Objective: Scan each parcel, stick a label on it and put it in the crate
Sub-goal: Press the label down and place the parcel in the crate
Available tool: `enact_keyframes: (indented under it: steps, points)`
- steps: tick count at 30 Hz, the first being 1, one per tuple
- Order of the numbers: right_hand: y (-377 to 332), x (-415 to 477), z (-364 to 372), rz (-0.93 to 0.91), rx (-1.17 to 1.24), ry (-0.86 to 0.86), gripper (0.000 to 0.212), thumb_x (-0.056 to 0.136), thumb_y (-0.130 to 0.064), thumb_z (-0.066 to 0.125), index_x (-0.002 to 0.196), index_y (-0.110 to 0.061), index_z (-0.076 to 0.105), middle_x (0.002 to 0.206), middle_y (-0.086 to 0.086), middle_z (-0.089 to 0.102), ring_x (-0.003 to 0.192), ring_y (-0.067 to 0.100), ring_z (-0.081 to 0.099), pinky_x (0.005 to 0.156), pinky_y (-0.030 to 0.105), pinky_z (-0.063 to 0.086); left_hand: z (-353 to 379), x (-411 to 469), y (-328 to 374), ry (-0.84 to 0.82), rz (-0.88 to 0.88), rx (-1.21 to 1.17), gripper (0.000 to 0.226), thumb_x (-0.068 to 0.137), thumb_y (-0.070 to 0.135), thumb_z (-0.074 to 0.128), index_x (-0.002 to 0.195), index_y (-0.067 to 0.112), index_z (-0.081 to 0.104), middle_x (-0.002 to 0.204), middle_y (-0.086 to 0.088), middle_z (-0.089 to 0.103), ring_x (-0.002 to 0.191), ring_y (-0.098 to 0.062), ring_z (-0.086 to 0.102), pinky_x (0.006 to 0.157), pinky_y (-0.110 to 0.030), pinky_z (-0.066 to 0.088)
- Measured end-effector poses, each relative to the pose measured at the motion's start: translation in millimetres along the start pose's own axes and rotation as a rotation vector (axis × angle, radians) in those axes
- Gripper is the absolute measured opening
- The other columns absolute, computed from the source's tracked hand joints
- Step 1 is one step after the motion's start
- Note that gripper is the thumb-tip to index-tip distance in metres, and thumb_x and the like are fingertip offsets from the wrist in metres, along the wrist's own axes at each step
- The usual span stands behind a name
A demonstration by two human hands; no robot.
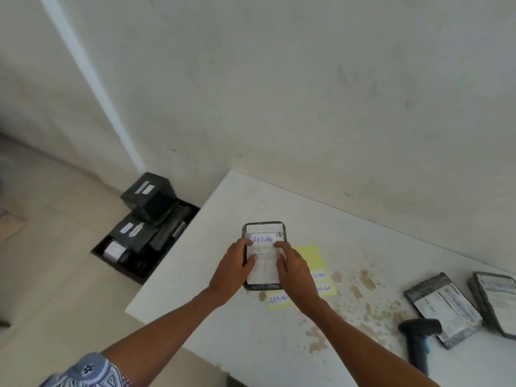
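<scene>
A flat dark parcel [264, 229] with a white shipping sheet lies on the white table [223, 317]. A white label reading RETURN [263, 239] sits on its upper part. My left hand [234, 266] and my right hand [293, 268] rest on the parcel side by side, fingers pressing the sheet just below the label. A yellow backing sheet [314, 256] with more RETURN labels lies under and right of my right hand. The black crate [97, 251] stands on the floor left of the table, holding several dark parcels.
A black handheld scanner [417, 335] lies at the table's right front. Two more dark parcels [444, 305] [495, 300] lie at the far right. The wall runs close behind the table. Brown stains mark the table's middle.
</scene>
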State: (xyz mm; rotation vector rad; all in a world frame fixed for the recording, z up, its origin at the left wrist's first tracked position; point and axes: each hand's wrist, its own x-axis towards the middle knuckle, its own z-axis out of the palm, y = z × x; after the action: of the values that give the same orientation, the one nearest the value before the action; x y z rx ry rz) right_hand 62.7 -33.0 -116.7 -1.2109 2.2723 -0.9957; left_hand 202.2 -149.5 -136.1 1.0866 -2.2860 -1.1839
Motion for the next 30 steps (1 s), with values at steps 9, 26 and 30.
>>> enact_keyframes:
  steps: [9, 26, 30]
  points:
    - [-75, 2, 77, -0.059, 0.051, -0.141, 0.011, 0.101, -0.022, 0.041, 0.108, -0.031, 0.041, 0.100, 0.001, 0.062, 0.080, 0.022, 0.061, 0.067, 0.039, 0.053, -85, -52, -45, 0.286, -0.205, -0.123, 0.026, 0.098, 0.033, 0.057, 0.118, 0.027, 0.041, 0.110, 0.009, 0.059, 0.092, -0.005, 0.061, 0.072, -0.025, 0.056]
    - [-250, 28, 312, 0.129, 0.228, -0.550, 0.031, 0.096, -0.028, 0.061, 0.124, -0.015, 0.057, 0.116, -0.001, 0.067, 0.098, 0.012, 0.065, 0.080, 0.025, 0.055, -297, -97, -237, 0.430, -0.488, -0.354, 0.022, 0.098, 0.025, 0.060, 0.116, 0.034, 0.054, 0.100, 0.019, 0.066, 0.095, -0.005, 0.065, 0.065, -0.011, 0.051]
    - [-279, 35, 357, 0.202, 0.277, -0.509, 0.036, 0.094, -0.025, 0.064, 0.127, -0.012, 0.055, 0.116, 0.001, 0.066, 0.100, 0.017, 0.066, 0.086, 0.036, 0.058, -335, -97, -279, 0.315, -0.665, -0.526, 0.027, 0.097, 0.031, 0.061, 0.122, 0.022, 0.057, 0.111, -0.004, 0.070, 0.097, -0.022, 0.070, 0.074, -0.036, 0.061]
